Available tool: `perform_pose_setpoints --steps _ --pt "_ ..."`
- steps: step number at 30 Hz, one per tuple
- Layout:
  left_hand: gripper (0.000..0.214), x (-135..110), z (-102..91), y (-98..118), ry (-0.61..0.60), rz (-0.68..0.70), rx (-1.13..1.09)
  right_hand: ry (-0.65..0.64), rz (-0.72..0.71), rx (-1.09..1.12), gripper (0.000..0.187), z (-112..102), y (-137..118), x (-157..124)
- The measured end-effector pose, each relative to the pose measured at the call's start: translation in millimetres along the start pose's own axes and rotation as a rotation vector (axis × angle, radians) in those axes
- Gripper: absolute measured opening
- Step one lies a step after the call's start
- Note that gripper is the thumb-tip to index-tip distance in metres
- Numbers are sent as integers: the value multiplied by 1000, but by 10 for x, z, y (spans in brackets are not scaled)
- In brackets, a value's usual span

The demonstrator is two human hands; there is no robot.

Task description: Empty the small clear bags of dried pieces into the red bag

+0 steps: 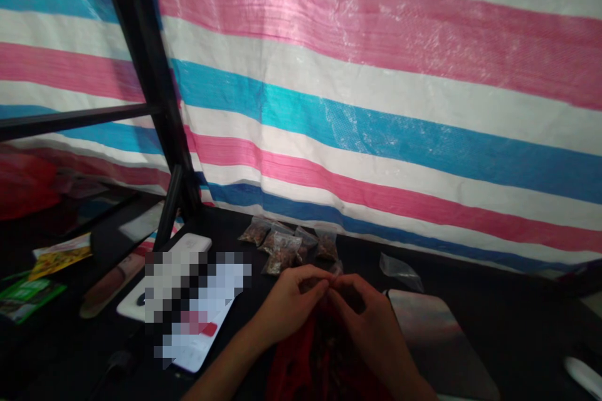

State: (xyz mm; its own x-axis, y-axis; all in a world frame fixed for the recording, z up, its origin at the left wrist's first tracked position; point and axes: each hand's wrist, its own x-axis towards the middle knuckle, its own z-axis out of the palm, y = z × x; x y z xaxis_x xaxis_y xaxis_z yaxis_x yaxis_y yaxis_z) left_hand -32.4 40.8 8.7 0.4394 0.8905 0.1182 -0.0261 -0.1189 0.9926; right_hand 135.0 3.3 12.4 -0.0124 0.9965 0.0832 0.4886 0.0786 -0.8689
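Backdrop sheet (376,94), upper frame: woven plastic, creased, glossy. Small bags (284,254), centre: transparent plastic film, shiny. Tabletop (510,307): matt. Flat panel (437,338), lower right: smooth, metallic-looking.

My bare left forearm (235,357) enters at seven o'clock and slants toward between one and two; my right forearm (399,369), bare too, comes from five and points toward eleven. My left hand (286,301) and right hand (369,319) meet at six o'clock of my view, fingertips nearly together. I bend each thumb toward its forefinger, leaving a small dark gap inside each curve. My left thumb (316,293) points toward one o'clock, my right thumb (342,306) toward eleven. How tightly the tips press is too dim to tell.
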Motion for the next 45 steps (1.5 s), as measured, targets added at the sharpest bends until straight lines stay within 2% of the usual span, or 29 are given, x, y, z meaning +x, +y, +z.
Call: perform_pose_setpoints --steps 6,10,14,19,24,28,29,31,34,37,39,42,45 --pt "21 15 5 -29 18 -51 40 -20 -32 -35 15 10 -30 -49" --pt "17 -8 49 -57 39 -11 142 3 -18 -123 13 25 -42 -60" --pt "13 -17 60 -71 119 29 249 84 -12 -220 16 -17 -53 -37" --pt "13 -4 26 -23 162 115 201 138 -42 -143 25 -151 -96 -23" --pt "14 -64 50 87 47 243 205 29 97 67 56 -218 -49 6" --pt "15 -142 52 124 -146 329 261 -64 98 220 56 -227 -39 33" --pt "15 -155 43 125 -166 343 251 -60 81 243 55 -240 -57 27" --pt "14 -166 17 126 -129 360 223 -54 31 261 50 -281 -112 -12" --pt "16 -152 -41 145 -76 277 256 -139 -20 257 48 -342 -202 -122" --pt "26 -135 -109 160 -157 98 360 -281 0 225 59 -344 -240 -239" --pt "34 -136 -149 144 -228 9 389 -329 21 166 63 -319 -232 -293" --pt "41 -142 -182 89 -292 -61 340 -347 26 80 58 -292 -209 -334" --pt "38 -127 -176 47 -271 -76 233 -346 1 28 44 -301 -224 -349"
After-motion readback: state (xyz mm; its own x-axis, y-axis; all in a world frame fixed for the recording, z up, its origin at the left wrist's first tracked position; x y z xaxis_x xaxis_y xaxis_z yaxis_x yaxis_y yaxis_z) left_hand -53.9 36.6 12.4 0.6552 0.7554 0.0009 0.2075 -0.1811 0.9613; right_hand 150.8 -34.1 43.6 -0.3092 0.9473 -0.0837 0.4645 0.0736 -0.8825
